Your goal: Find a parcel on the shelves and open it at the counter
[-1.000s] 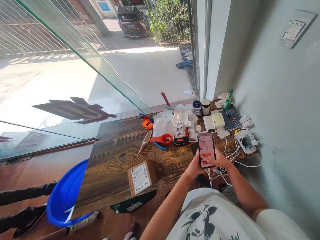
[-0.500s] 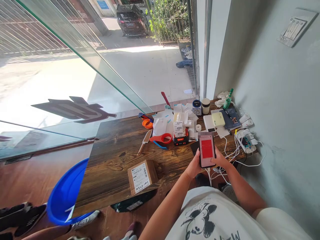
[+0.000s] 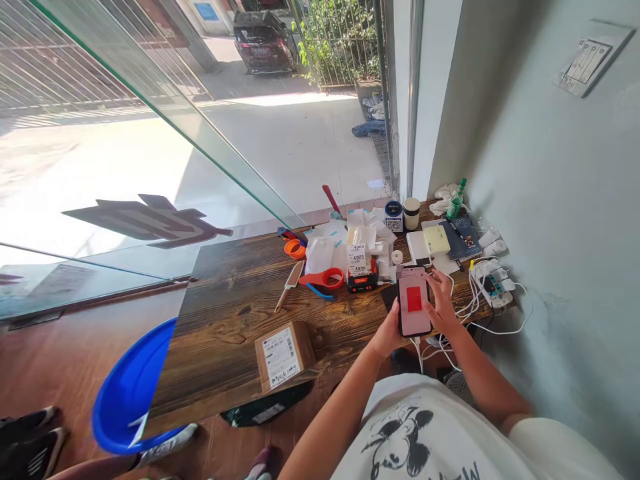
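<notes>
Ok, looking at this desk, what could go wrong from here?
The phone rests mainly in the left hand, so it might slip if that grip loosens while the right hand is at the screen. The white cable hanging just below the phone could snag. The cardboard box sits near the tabletop's front edge and might get knocked off.

There's the tabletop (image 3: 215, 340), dark grained wood, with glass panels (image 3: 175, 110) rising beyond its far edge and sunlight (image 3: 115, 160) blazing across pale paving (image 3: 280, 140) outside! Well past the tabletop, a dark car (image 3: 265, 43) stands near greenery (image 3: 345, 40) (nicely shaded, too). To the tabletop's right climbs a pale grey-green wall (image 3: 560, 220); to its left spreads reddish-brown floor (image 3: 40, 360).
</notes>
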Available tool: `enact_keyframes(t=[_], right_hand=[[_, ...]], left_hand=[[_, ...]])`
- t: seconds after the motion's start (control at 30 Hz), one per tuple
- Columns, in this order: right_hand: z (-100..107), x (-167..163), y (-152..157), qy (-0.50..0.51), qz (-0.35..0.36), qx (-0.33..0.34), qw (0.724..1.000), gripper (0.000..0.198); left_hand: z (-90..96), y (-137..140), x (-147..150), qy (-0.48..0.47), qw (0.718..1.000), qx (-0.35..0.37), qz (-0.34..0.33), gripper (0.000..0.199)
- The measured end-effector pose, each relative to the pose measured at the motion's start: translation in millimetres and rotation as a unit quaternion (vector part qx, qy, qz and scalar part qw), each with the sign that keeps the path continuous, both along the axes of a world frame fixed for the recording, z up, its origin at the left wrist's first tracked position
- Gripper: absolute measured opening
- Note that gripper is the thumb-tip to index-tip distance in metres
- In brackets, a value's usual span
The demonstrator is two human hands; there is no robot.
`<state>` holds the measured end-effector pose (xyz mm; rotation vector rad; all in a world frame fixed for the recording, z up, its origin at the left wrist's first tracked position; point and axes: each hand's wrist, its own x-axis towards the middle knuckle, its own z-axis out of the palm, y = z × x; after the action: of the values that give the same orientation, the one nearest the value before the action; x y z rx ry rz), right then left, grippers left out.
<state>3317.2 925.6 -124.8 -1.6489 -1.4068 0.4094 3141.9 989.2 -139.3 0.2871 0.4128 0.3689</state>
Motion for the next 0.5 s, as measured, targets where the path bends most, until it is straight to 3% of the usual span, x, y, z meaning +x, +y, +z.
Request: enact_keyframes(t=[0.13, 0.2, 0.37, 0.5], right_hand=[[7, 6, 11, -0.120, -0.023, 0.012, 0.992, 0.062], [11, 5, 16, -0.127, -0.028, 0.026, 0.991, 0.066], [22, 1, 22, -0.169, 0.035, 0.027, 0.985, 0.065], [25, -5, 25, -0.122, 0.047, 0.025, 0.991, 0.069]], left_hand=[[1.6, -1, 1, 0.032, 0.999, 0.022, 0.016, 0.064], [2.7, -2, 0, 0.042, 0.999, 0.032, 0.011, 0.062], [3.0, -1, -2, 0.049, 0.998, 0.040, -0.008, 0.060], [0.6, -1, -3, 0.046, 0.998, 0.038, -0.012, 0.063]])
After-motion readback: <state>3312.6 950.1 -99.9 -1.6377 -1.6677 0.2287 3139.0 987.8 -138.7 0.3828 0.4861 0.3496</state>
